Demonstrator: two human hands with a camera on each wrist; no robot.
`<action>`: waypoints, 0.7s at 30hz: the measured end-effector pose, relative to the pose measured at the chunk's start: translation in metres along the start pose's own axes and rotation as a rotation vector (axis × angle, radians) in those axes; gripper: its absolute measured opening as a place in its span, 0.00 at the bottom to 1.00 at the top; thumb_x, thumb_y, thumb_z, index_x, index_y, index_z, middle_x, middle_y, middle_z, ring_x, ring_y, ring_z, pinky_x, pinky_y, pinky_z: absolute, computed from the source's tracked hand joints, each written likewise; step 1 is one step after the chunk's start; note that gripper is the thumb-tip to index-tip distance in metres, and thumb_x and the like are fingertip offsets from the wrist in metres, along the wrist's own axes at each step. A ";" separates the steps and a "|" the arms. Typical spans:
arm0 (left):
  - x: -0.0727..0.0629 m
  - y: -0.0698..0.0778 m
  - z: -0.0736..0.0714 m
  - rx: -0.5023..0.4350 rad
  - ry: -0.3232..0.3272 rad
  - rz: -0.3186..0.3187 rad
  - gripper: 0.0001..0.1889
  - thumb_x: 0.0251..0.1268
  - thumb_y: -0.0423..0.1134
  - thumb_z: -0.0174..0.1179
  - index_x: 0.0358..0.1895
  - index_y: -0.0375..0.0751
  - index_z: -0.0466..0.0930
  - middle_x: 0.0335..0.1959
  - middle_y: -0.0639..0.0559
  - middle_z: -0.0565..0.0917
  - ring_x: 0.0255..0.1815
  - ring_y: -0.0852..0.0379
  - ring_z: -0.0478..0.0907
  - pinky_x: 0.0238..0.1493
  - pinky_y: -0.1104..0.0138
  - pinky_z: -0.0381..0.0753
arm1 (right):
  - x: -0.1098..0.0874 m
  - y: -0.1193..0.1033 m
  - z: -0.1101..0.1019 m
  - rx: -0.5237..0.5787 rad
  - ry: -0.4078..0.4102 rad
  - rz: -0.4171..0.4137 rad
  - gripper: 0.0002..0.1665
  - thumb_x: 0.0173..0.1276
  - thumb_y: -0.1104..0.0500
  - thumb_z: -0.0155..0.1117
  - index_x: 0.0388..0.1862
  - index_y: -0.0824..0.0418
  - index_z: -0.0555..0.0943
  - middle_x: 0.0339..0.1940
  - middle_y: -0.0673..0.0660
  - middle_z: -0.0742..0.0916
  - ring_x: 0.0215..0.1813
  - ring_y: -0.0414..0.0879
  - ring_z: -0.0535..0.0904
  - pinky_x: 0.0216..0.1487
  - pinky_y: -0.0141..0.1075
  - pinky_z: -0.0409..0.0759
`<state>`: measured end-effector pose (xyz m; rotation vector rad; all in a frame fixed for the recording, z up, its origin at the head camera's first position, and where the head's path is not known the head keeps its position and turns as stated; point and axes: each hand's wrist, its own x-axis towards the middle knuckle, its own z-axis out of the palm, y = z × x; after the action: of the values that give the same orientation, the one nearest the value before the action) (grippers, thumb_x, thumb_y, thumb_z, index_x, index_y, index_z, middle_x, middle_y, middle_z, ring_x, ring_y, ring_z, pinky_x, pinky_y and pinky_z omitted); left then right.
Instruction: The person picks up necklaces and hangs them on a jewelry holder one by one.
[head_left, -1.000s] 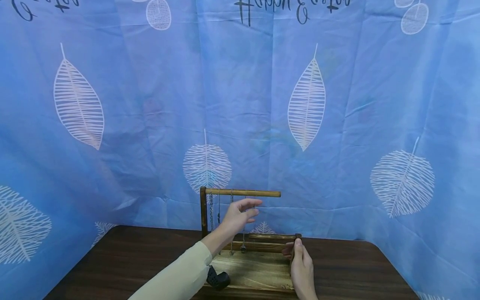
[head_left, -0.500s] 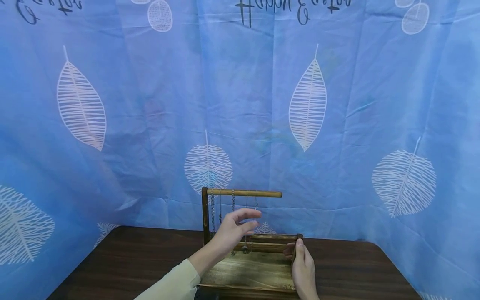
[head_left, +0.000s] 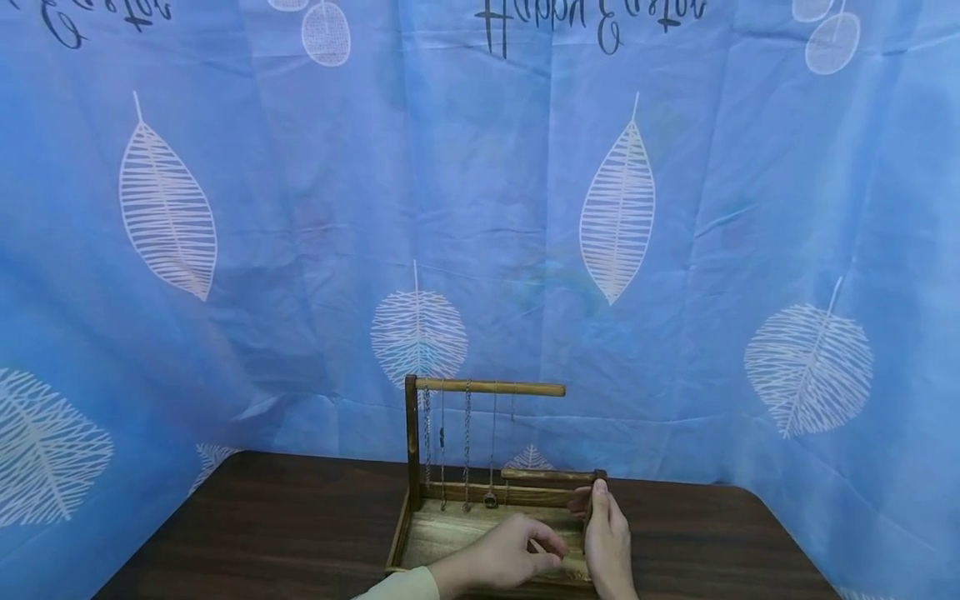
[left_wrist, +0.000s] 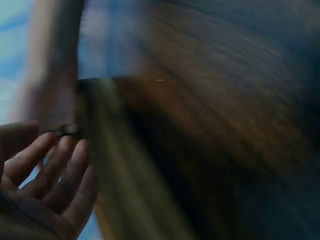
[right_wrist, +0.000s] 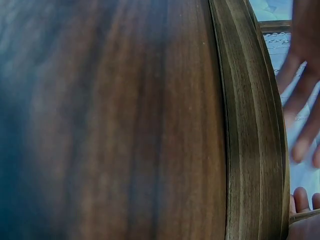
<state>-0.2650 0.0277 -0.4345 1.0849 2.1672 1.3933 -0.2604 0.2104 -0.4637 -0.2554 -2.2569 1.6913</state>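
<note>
A wooden jewelry stand point(head_left: 487, 533) with a shallow tray base sits on the table. Several silver necklaces point(head_left: 467, 450) hang from its upper bar point(head_left: 487, 387); one has a round pendant point(head_left: 491, 500). My right hand point(head_left: 609, 537) grips the short right post, thumb in front and fingers behind; its fingertips point(right_wrist: 301, 199) show low in the right wrist view. Over the tray's front right part is my left hand point(head_left: 517, 550), its fingers loosely bent and the thumb apart from them. In the left wrist view these bent fingers point(left_wrist: 55, 170) come close to a small dark piece.
A lower bar point(head_left: 551, 475) runs left from the right post. Beneath the stand is a dark brown wooden table point(head_left: 697, 533) with rounded far corners. A blue curtain point(head_left: 510, 208) with white leaf prints hangs behind it.
My left hand has come down from the hanging necklaces to the tray's front right. A thin chain now shows farther right on the upper bar. My right hand stays on the post.
</note>
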 end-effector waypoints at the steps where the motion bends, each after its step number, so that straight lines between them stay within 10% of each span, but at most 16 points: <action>1: 0.004 -0.008 0.004 0.012 -0.019 -0.008 0.11 0.73 0.31 0.59 0.51 0.31 0.86 0.44 0.53 0.88 0.42 0.68 0.81 0.42 0.71 0.82 | -0.001 0.001 0.000 0.003 0.001 0.004 0.49 0.77 0.28 0.23 0.57 0.66 0.76 0.45 0.61 0.83 0.48 0.59 0.78 0.44 0.49 0.77; 5: 0.018 -0.038 0.017 0.031 -0.068 -0.044 0.11 0.74 0.33 0.58 0.50 0.34 0.87 0.42 0.57 0.88 0.42 0.67 0.82 0.42 0.70 0.82 | -0.003 0.003 0.003 0.016 0.004 0.000 0.49 0.78 0.28 0.24 0.57 0.67 0.76 0.45 0.61 0.84 0.49 0.59 0.79 0.45 0.50 0.78; 11: 0.049 -0.086 0.034 -0.004 0.025 -0.080 0.09 0.72 0.40 0.61 0.40 0.47 0.92 0.31 0.66 0.86 0.32 0.68 0.81 0.34 0.72 0.81 | -0.003 -0.001 0.003 0.015 0.020 -0.032 0.48 0.78 0.29 0.25 0.56 0.67 0.76 0.44 0.61 0.84 0.49 0.58 0.79 0.49 0.50 0.78; 18: 0.039 -0.020 0.037 0.027 0.159 -0.188 0.06 0.62 0.26 0.66 0.30 0.34 0.91 0.21 0.50 0.86 0.20 0.64 0.75 0.26 0.73 0.76 | 0.000 -0.003 0.001 0.004 0.031 -0.071 0.45 0.80 0.32 0.26 0.55 0.67 0.77 0.45 0.61 0.85 0.49 0.57 0.79 0.48 0.45 0.77; 21: 0.042 -0.016 0.039 0.016 0.167 -0.206 0.05 0.56 0.22 0.67 0.28 0.31 0.90 0.21 0.47 0.87 0.19 0.64 0.76 0.26 0.74 0.77 | 0.000 -0.002 0.000 -0.003 0.020 -0.067 0.45 0.80 0.31 0.25 0.56 0.67 0.76 0.46 0.61 0.84 0.49 0.57 0.79 0.49 0.46 0.77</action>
<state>-0.2739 0.0793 -0.4620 0.7484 2.3333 1.4179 -0.2600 0.2096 -0.4618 -0.1940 -2.2278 1.6447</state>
